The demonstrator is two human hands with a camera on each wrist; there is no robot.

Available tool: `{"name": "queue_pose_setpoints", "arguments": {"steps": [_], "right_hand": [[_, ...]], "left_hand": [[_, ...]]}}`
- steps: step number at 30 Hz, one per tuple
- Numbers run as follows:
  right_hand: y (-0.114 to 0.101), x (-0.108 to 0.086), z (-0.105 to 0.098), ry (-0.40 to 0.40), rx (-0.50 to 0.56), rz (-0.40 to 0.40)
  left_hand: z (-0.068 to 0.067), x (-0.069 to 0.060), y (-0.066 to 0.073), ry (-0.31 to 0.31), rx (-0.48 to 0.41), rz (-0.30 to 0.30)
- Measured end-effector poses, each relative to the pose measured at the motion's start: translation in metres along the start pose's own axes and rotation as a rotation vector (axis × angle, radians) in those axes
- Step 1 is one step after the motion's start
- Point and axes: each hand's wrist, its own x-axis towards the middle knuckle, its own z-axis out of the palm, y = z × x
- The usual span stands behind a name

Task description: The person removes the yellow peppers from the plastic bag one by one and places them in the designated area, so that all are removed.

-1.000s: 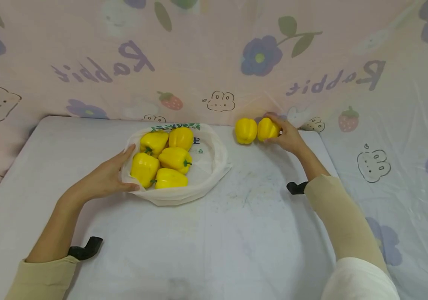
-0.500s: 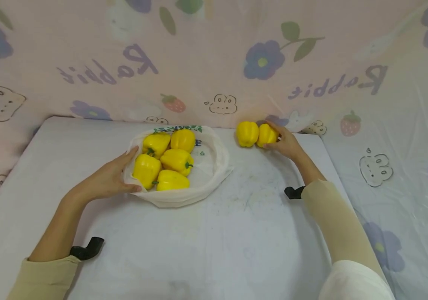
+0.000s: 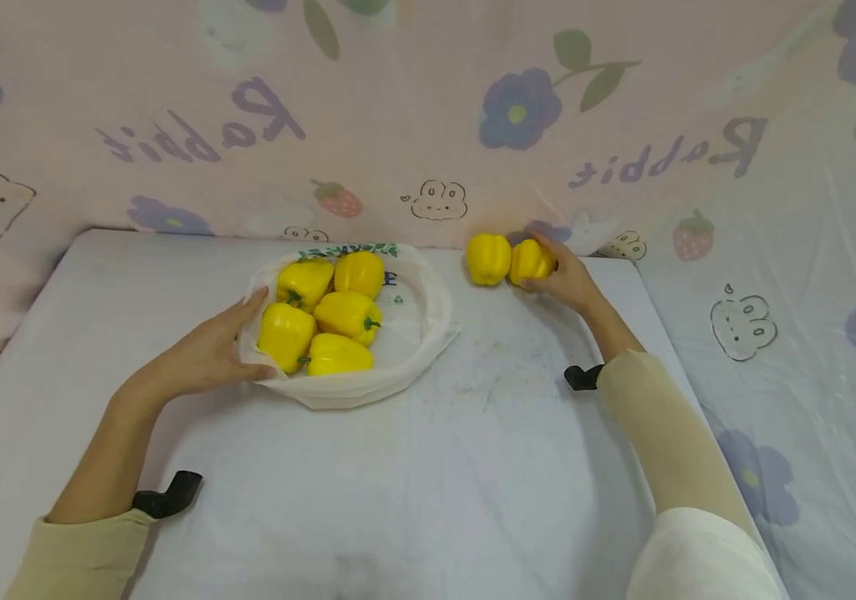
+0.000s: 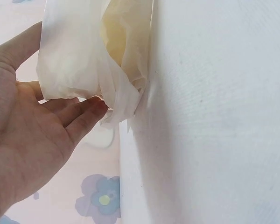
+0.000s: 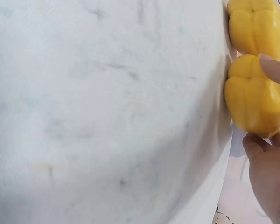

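A white plastic bag (image 3: pixel 352 390) stands with its mouth spread, several yellow bell peppers (image 3: pixel 348 317) inside it. My left hand (image 3: pixel 198 354) holds the bag's left rim, with the thumb toward the front and the fingers farther back. From the left wrist view, the left hand's fingertips (image 4: pixel 91 112) touch the bag's lower folds. Near the table's back edge, my right hand (image 3: pixel 568 279) grips a yellow bell pepper (image 5: pixel 254 100) between thumb and fingers. Close beside it on the left sits another yellow bell pepper (image 3: pixel 488 259). Whether the gripped pepper touches the table is unclear.
A white table (image 3: pixel 397 492) with faint marks lies under everything. Behind it and along the right hangs a patterned cloth (image 3: pixel 367 92) with rabbits, flowers and strawberries. A black wrist mount (image 3: pixel 168 495) sticks out from the left cuff, another black mount (image 3: pixel 583 377) from the right.
The whole head view shifts slightly. The right hand keeps its grip on the pepper, which has tilted a little. The left hand, bag and peppers inside stay put.
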Motion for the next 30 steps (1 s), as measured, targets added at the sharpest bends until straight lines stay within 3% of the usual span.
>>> {"name": "queue_pose_setpoints", "arguments": {"steps": [6,10,15,25,30], "right_hand": [[-0.001,0.0,-0.001,0.017,0.094,-0.016],[-0.006,0.0,-0.001,0.073,0.079,-0.025],[-0.017,-0.002,-0.003,0.139,0.093,-0.099],[-0.047,-0.009,0.0,0.186,0.152,-0.17],[-0.079,-0.02,0.005,0.159,0.197,-0.194]], "left_hand": [[-0.002,-0.001,-0.001,-0.004,-0.008,-0.027],[-0.001,0.0,-0.001,0.002,-0.009,-0.026],[-0.001,0.001,-0.002,0.007,-0.009,-0.025],[0.0,0.002,-0.002,0.004,-0.03,-0.003],[0.002,0.002,-0.001,-0.001,-0.049,0.002]]}}
